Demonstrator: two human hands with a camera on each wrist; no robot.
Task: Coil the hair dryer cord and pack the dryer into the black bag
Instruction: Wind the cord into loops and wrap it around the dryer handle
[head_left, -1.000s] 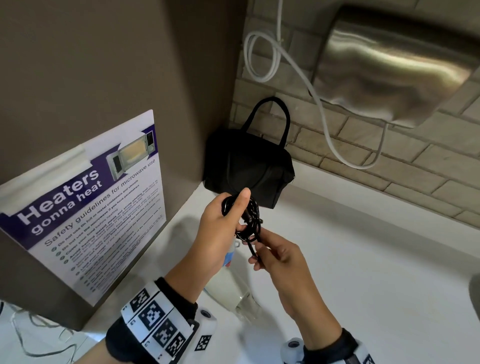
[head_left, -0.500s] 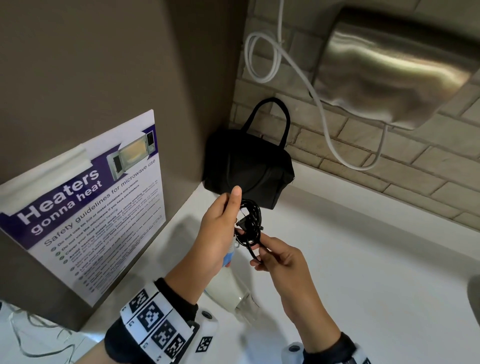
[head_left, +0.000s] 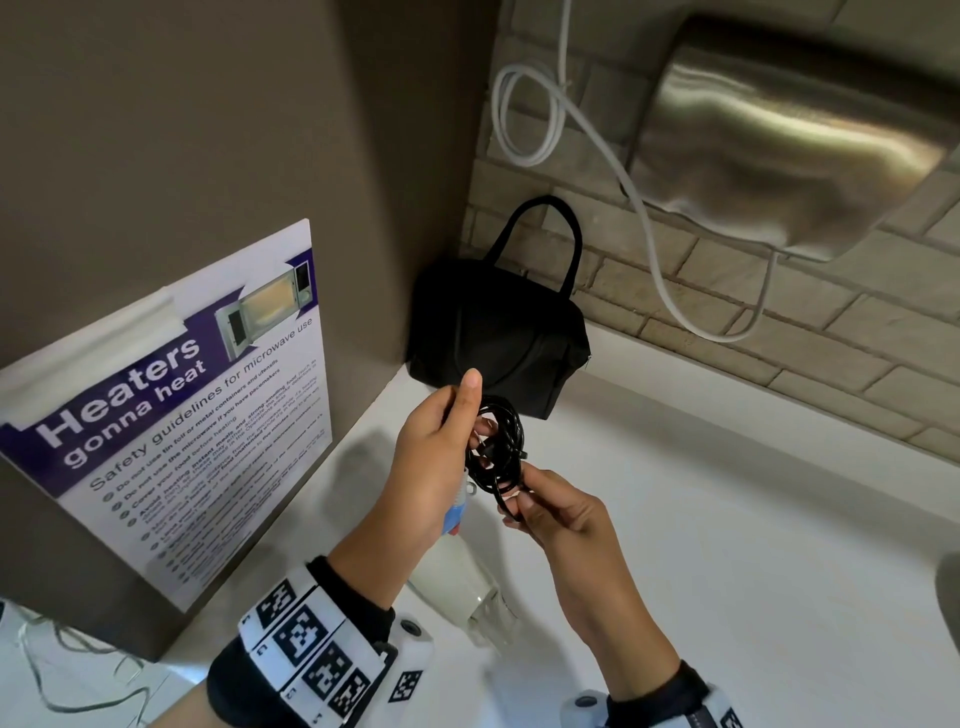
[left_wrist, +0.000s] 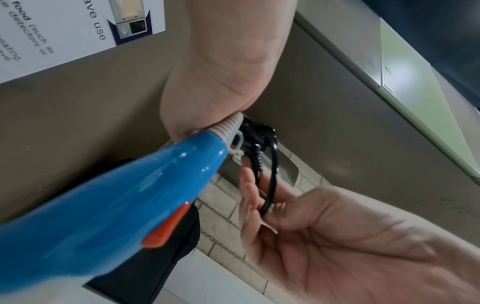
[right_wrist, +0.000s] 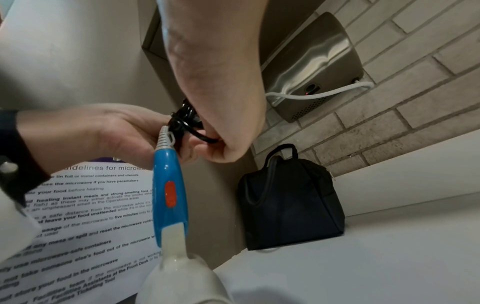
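- since the earlier frame: left hand (head_left: 434, 457) thumb lifted straight; right hand (head_left: 558, 514) slid lower on the cord (head_left: 498, 452), pinching one loop.
- cord: coiled in a black bundle at frame centre, gripped by the left fingers; coiling likely near done.
- hair dryer (right_wrist: 171, 205): hangs below the left hand.
- black bag (head_left: 498, 332): upper centre, apart from the hands; opening and contents not visible.

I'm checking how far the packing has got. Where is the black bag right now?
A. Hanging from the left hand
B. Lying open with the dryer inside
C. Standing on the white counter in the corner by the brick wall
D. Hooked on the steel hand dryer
C: the black bag stands on the white counter in the corner, untouched, while both hands work the cord.
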